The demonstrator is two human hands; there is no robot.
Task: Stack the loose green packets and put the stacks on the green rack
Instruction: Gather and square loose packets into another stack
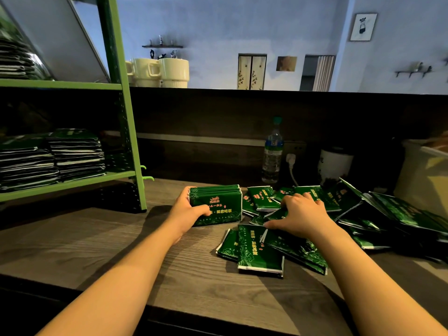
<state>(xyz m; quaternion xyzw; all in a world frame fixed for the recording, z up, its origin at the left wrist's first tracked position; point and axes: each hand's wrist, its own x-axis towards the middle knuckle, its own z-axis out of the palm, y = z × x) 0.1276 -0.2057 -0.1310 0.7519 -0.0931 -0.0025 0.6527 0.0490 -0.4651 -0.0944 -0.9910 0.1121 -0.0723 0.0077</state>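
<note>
A bundle of green packets (pixel 218 202) stands on edge on the wooden counter (pixel 121 243), and my left hand (pixel 188 210) grips its left end. Loose green packets (pixel 260 251) lie scattered to the right in an untidy heap. My right hand (pixel 300 213) lies flat on top of that heap, fingers spread over a few packets. The green rack (pixel 126 132) stands at the left. Its lower shelf holds two flat stacks of packets (pixel 77 154).
A water bottle (pixel 272 154) and a white pot (pixel 335 164) stand against the dark back panel, with a plugged-in white cable (pixel 292 166) between them. A pale bin (pixel 426 175) sits at the far right. Cream mugs (pixel 173 72) stand on the ledge above.
</note>
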